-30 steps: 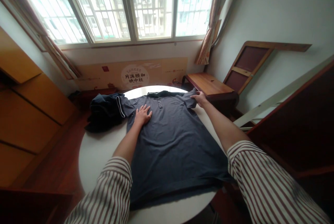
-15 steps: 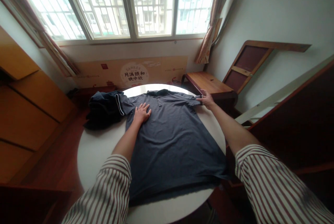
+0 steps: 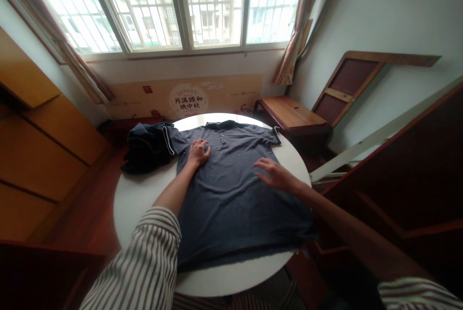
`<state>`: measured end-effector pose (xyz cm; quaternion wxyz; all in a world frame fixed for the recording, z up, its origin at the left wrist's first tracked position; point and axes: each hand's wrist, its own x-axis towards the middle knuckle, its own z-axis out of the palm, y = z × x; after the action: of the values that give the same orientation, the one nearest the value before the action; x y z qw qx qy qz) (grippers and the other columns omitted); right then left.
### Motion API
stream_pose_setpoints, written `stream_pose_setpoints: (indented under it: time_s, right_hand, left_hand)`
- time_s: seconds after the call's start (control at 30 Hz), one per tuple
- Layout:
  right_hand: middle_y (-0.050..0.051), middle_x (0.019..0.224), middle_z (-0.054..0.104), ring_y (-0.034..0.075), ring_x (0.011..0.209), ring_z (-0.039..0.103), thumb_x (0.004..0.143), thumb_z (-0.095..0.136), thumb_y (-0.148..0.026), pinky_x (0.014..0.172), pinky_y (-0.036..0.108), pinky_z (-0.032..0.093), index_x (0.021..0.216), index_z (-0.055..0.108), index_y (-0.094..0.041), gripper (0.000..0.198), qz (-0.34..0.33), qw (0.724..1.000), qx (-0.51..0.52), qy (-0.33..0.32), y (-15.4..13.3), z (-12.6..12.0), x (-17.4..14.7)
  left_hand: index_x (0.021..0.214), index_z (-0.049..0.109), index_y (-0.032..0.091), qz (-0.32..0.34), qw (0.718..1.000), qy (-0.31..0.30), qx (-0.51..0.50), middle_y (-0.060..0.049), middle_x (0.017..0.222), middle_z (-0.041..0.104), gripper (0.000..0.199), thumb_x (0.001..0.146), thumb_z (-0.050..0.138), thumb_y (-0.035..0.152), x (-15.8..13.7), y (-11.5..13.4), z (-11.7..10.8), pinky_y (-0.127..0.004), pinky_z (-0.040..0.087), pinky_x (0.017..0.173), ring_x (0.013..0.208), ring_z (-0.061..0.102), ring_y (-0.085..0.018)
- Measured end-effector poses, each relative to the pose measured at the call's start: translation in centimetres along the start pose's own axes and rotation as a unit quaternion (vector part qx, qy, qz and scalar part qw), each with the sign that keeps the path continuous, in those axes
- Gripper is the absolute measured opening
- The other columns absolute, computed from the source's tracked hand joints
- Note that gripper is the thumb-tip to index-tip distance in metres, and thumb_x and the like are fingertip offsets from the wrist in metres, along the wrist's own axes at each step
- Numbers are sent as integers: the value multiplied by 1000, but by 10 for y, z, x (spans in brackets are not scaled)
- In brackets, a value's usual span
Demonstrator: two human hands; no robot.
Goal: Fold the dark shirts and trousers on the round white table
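A dark grey polo shirt [image 3: 227,204] lies spread out, front up, on a round white table [image 3: 135,208], its collar toward the window and its hem toward me. My left hand [image 3: 198,152] rests on the shirt's upper left chest, fingers apart and slightly bent. Over the right side of the shirt's body is my right hand [image 3: 273,173], fingers apart and holding nothing; whether it touches the cloth I cannot tell. The right sleeve, edged in white, lies flat. Beside the left sleeve sits a bunched heap of dark clothing [image 3: 148,148].
A low wooden table [image 3: 292,111] stands beyond the round table at the right. A wooden frame with dark panels [image 3: 347,88] leans on the wall there. Orange-brown cabinets [image 3: 54,155] line the left side. A barred window [image 3: 213,6] fills the back.
My right hand has let go of the right sleeve and come back toward me, over the shirt's body. My left hand stays on the chest, its fingers now more bent.
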<state>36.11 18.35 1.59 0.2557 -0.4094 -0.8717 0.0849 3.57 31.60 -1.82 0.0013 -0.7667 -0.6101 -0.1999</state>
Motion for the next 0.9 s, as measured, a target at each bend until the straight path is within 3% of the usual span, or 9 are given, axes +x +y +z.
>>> stream_pose_setpoints:
  time_s: [0.07, 0.17, 0.3, 0.43, 0.6, 0.7, 0.9]
  right_hand:
    - [11, 114, 66, 23, 107, 63, 93, 60, -28, 94, 40, 54, 117, 65, -20, 26, -47, 998, -15, -47, -46, -1, -29]
    - [13, 124, 65, 25, 116, 61, 91, 66, -36, 97, 41, 54, 124, 63, -19, 38, -70, 994, -16, -80, -88, -5, -68]
    - [16, 130, 64, 30, 122, 60, 85, 73, -40, 99, 46, 54, 129, 62, -16, 51, -64, 995, -45, -64, -99, 1, -103]
    - [16, 126, 67, 31, 118, 62, 87, 71, -29, 96, 46, 56, 121, 66, -13, 38, -74, 993, -81, -44, -100, 12, -115]
    - [15, 126, 67, 32, 118, 62, 89, 68, -36, 96, 47, 55, 118, 67, -12, 38, -111, 988, -84, -60, -109, 20, -116]
    - [13, 117, 71, 28, 114, 64, 94, 57, -19, 91, 43, 57, 110, 68, -14, 20, -137, 986, -88, -31, -111, 24, -115]
    - [11, 103, 70, 22, 98, 64, 92, 48, -6, 83, 37, 55, 97, 65, -16, 21, -156, 982, -87, -64, -117, 20, -113]
  left_hand:
    - [125, 63, 16, 25, 999, 19, -20, -12, 120, 62, 36, 96, 48, 30, -16, 6, -12, -34, 47, 101, 115, 57, -24]
    - [119, 65, 17, 133, 988, -27, -74, -8, 100, 66, 31, 97, 45, 26, -67, 17, -37, -30, 51, 89, 90, 64, -18]
    - [111, 66, 19, 302, 941, -99, -111, -7, 93, 66, 25, 99, 48, 32, -176, 33, -78, -30, 52, 81, 85, 64, -17]
    - [128, 58, 19, 323, 934, -125, -84, -12, 111, 65, 51, 88, 67, 48, -259, 41, -104, -40, 55, 85, 97, 62, -25]
    - [120, 62, 18, 298, 946, -110, -64, -11, 110, 65, 25, 97, 55, 25, -285, 35, -108, -37, 56, 84, 95, 62, -22]
    - [114, 63, 19, 295, 946, -124, -61, -9, 102, 65, 21, 98, 50, 20, -287, 33, -109, -33, 56, 78, 87, 63, -20]
    - [115, 58, 22, 249, 946, -190, -85, -4, 96, 66, 23, 92, 60, 19, -294, 41, -116, -31, 54, 77, 86, 66, -21]
